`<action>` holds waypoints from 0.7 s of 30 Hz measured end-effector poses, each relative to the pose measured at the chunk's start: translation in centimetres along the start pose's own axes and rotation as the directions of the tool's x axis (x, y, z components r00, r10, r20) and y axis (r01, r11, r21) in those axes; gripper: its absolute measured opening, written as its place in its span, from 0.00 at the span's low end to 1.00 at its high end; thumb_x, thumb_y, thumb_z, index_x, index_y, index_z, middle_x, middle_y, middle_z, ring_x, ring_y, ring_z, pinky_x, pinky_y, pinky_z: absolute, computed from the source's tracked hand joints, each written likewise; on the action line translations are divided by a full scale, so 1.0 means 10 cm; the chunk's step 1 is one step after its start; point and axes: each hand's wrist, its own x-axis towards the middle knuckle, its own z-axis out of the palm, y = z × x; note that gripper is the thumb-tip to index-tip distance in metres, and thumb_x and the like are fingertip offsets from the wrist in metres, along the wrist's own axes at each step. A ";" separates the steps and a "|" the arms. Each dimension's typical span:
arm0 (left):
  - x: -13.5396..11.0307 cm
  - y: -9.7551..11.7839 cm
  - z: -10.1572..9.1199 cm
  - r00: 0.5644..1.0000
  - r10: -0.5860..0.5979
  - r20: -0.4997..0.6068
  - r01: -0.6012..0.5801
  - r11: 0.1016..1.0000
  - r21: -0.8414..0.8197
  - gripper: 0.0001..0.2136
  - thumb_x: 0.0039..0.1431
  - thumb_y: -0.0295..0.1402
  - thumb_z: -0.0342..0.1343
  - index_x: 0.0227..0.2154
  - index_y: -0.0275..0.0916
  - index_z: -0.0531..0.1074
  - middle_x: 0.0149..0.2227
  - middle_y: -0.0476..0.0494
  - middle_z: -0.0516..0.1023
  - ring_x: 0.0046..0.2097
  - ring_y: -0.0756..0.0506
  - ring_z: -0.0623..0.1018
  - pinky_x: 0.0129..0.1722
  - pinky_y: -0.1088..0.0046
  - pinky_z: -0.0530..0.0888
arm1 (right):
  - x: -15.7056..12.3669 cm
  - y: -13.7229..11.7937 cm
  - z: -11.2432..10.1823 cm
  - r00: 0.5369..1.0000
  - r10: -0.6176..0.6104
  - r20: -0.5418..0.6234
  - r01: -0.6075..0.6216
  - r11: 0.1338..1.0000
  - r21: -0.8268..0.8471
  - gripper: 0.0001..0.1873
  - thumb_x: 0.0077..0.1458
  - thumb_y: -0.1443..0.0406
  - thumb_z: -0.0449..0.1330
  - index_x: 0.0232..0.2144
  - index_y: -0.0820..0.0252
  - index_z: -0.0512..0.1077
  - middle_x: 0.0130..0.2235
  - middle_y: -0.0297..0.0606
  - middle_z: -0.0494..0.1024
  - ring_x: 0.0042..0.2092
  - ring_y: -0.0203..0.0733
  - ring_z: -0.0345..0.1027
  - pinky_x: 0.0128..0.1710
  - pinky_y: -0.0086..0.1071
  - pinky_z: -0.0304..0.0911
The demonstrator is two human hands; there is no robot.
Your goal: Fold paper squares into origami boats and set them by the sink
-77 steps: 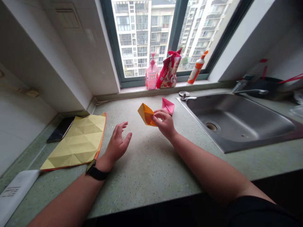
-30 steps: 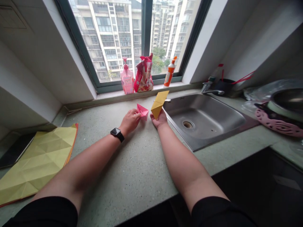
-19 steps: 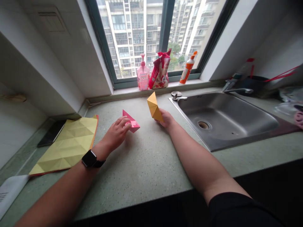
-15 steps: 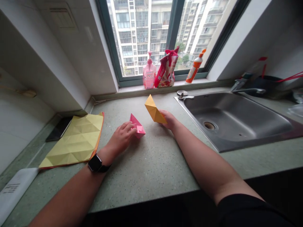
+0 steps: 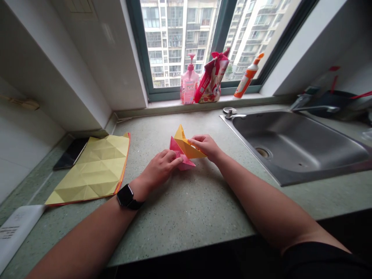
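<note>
My left hand (image 5: 161,168) pinches a folded pink paper piece (image 5: 180,158) at the middle of the green speckled counter (image 5: 180,209). A black watch sits on that wrist. My right hand (image 5: 207,146) grips a folded orange-yellow paper piece (image 5: 186,145) by its right end. The orange piece lies over the pink one and the two touch. Both hands are closed on their pieces, close together just above the counter.
A stack of creased yellow paper sheets (image 5: 93,170) lies at the left, a dark phone (image 5: 69,154) behind it. A steel sink (image 5: 293,143) fills the right. On the sill stand a pink pump bottle (image 5: 188,82), a red bag (image 5: 211,77) and an orange bottle (image 5: 247,76).
My left hand went to the pink piece, took hold of it and drew it toward me. My right hand brought the orange piece down and left, onto the pink one.
</note>
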 end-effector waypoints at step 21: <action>0.04 0.01 -0.04 1.000 -0.007 0.004 0.008 0.999 -0.031 0.16 0.75 0.22 0.49 0.56 0.43 0.77 0.52 0.39 0.78 0.54 0.41 0.77 0.58 0.56 0.79 | -0.03 -0.01 0.03 0.996 -0.079 0.047 0.082 0.994 -0.072 0.22 0.48 0.48 0.69 0.19 0.58 0.73 0.23 0.33 0.72 0.27 0.37 0.64 0.27 0.31 0.56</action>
